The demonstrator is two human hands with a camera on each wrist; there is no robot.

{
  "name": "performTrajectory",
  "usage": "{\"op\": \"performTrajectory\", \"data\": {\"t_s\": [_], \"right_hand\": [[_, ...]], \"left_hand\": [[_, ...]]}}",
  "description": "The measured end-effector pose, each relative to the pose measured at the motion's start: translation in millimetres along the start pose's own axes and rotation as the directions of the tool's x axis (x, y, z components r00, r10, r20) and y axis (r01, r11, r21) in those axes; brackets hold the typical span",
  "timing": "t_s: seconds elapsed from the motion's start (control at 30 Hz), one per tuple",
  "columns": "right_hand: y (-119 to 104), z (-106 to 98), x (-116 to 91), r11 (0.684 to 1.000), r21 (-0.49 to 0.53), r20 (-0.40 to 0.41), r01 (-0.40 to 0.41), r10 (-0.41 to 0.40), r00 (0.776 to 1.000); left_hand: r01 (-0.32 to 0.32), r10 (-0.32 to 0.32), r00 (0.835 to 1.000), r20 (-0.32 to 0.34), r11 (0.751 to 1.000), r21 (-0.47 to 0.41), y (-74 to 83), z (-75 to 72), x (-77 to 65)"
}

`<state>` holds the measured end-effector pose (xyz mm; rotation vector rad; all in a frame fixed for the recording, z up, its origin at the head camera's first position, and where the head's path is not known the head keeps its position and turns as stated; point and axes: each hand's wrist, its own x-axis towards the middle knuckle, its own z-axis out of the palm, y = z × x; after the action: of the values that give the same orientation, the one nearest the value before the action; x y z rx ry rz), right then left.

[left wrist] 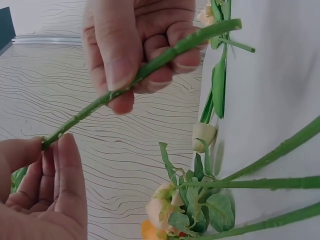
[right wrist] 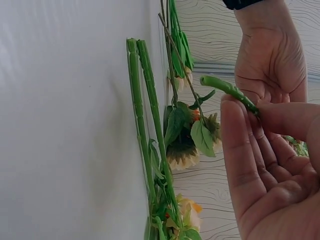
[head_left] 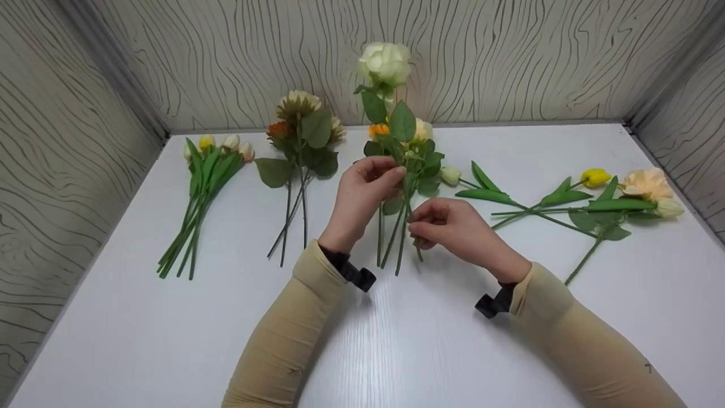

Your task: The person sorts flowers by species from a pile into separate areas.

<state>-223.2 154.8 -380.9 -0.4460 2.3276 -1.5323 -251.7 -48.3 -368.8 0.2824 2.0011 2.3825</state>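
Honestly, the round, white, fabric-looking rose (head_left: 385, 62) is best steadied lightly by its slim green stem (left wrist: 80, 117), pinched by both grips, left hand (head_left: 365, 195) above right hand (head_left: 459, 229).

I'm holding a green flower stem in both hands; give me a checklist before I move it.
1. Left hand pinching the thin green stem: ok.
2. Right hand pinching it near its cut end: ok.
3. Stem traceable up to the large white, many-petalled flower: cannot tell; fingers and leaves hide part.
4. Far-left bunch of yellow and pale tulips gathered together: ok.
5. Right-side stems, including that of the bright yellow tulip, lying uncrossed: not ok; some cross.
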Motion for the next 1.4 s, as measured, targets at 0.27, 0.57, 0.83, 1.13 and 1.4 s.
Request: {"op": "performTrajectory", "data": {"t_s": [0.27, 0.57, 0.83, 1.13, 1.4], "right_hand": [[1, 0, 0, 1.000, -0.005, 0.009, -0.006, 0.006, 1.000], [-2, -23, 0, 0.999, 0.036, -0.081, 0.022, -0.019, 0.997], [-3, -43, -4, 0.996, 0.075, -0.173, 0.052, -0.038, 0.984], [4, -46, -2, 0.997, 0.074, -0.179, 0.031, -0.018, 0.984], [9, -47, 1, 0.998, 0.063, -0.165, 0.016, -0.006, 0.986]], "left_hand": [[0.020, -0.020, 1.000, -0.002, 0.999, 0.027, -5.5, -0.7, 2.2], [0.182, -0.181, 0.983, -0.018, 0.980, 0.075, -10.9, -14.8, 10.2], [0.376, -0.392, 0.918, 0.055, 0.908, 0.184, -14.1, -13.9, 30.5], [0.380, -0.400, 0.916, 0.020, 0.885, 0.270, -32.1, -6.3, 47.3], [0.276, -0.299, 0.954, -0.028, 0.837, 0.472, -41.4, -2.3, 47.2]]}}
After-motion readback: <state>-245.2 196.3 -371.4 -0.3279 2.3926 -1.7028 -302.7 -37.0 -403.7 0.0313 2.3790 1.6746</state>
